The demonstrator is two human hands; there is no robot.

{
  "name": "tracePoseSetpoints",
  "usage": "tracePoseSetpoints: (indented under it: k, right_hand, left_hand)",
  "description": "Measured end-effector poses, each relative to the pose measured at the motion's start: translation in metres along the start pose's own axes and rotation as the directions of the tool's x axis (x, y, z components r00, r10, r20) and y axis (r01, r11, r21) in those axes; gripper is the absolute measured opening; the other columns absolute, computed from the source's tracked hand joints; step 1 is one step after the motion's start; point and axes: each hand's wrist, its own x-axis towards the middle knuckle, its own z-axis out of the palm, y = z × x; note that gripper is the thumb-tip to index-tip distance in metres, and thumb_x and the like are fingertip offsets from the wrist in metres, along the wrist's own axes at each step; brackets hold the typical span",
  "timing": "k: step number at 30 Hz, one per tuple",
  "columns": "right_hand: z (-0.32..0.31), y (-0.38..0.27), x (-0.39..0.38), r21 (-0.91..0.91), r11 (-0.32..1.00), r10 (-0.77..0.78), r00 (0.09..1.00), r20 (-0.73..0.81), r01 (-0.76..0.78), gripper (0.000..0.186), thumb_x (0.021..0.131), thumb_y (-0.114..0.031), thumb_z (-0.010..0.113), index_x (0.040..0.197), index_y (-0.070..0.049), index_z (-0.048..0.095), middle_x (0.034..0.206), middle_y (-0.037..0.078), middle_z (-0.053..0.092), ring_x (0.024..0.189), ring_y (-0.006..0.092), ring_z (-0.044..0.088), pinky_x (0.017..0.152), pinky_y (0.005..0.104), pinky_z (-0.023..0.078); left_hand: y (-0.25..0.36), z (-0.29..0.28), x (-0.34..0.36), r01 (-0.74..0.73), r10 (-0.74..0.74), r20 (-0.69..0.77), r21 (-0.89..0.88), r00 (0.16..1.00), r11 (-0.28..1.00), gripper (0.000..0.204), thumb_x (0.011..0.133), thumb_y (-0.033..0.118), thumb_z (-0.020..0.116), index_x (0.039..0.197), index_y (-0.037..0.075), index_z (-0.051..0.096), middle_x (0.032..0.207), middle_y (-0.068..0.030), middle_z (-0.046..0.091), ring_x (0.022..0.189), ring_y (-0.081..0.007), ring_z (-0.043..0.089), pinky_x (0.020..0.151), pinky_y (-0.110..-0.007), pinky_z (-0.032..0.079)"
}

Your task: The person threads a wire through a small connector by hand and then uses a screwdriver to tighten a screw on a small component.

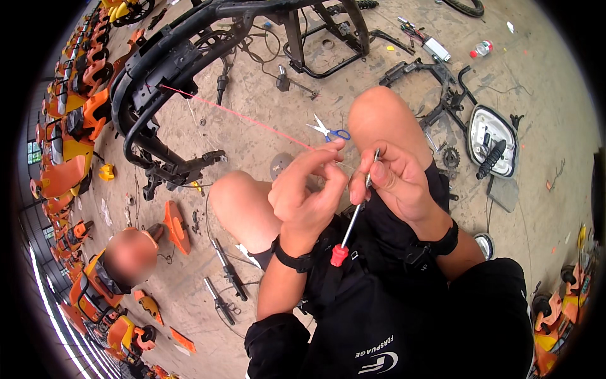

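My left hand (309, 189) is closed, thumb and forefinger drawn together at the end of a thin pink string (243, 118). That string runs taut from the black metal frame (136, 95) at the upper left. Beside it, my right hand (398, 180) is closed with its fingertips round the upper shaft of a screwdriver (350, 227). The screwdriver slants down over my lap, its red and black handle lowest. A small metal piece seems to sit at the right fingertips, too small to name. Blue-handled scissors (328, 129) lie on the floor just beyond my hands.
A second black frame (435, 114) and a white-lined shell (492, 139) with a shock absorber (491, 159) lie at the right. Two fork tubes (228, 268) are at the lower left. Orange and yellow vehicle parts (63, 174) line the left. Another person is at the left.
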Motion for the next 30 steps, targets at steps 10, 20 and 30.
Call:
tracePoseSetpoints:
  k: [10, 20, 30]
  right_hand:
    - [0.0012, -0.0013, 0.0001, -0.011, 1.0, 0.004, 1.0, 0.003, -0.004, 0.02, 0.104, -0.026, 0.056, 0.108, -0.007, 0.057, 0.086, 0.013, 0.072, 0.081, 0.0134, 0.066, 0.071, 0.0245, 0.044]
    - [0.0002, 0.0002, -0.0001, 0.006, 1.0, -0.001, 1.0, -0.005, 0.001, 0.02, 0.104, -0.026, 0.056, 0.108, -0.007, 0.057, 0.086, 0.012, 0.072, 0.08, 0.0149, 0.067, 0.07, 0.0243, 0.045]
    - [0.0007, 0.0004, 0.0002, 0.009, 1.0, 0.003, 1.0, -0.004, -0.003, 0.02, 0.104, -0.025, 0.056, 0.108, -0.006, 0.057, 0.086, 0.013, 0.072, 0.08, 0.015, 0.067, 0.071, 0.0245, 0.044]
  left_hand:
    - [-0.0049, -0.0063, 0.0022, -0.049, 0.046, 0.056, 0.057, 0.997, 0.997, 0.019, 0.076, -0.015, 0.064, 0.093, -0.007, 0.069, 0.092, -0.0184, 0.076, 0.076, -0.0193, 0.075, 0.066, -0.027, 0.059]
    - [-0.001, -0.003, 0.0048, -0.072, 0.073, 0.035, -0.012, 0.997, 0.997, 0.029, 0.075, -0.015, 0.069, 0.102, -0.007, 0.067, 0.094, -0.0157, 0.076, 0.068, -0.0151, 0.072, 0.053, -0.021, 0.053]
    - [-0.0022, -0.0039, 0.0012, -0.026, 0.026, 0.018, -0.003, 0.999, 1.0, 0.02, 0.075, -0.017, 0.067, 0.093, -0.008, 0.068, 0.089, -0.0183, 0.075, 0.07, -0.0181, 0.073, 0.06, -0.025, 0.057]
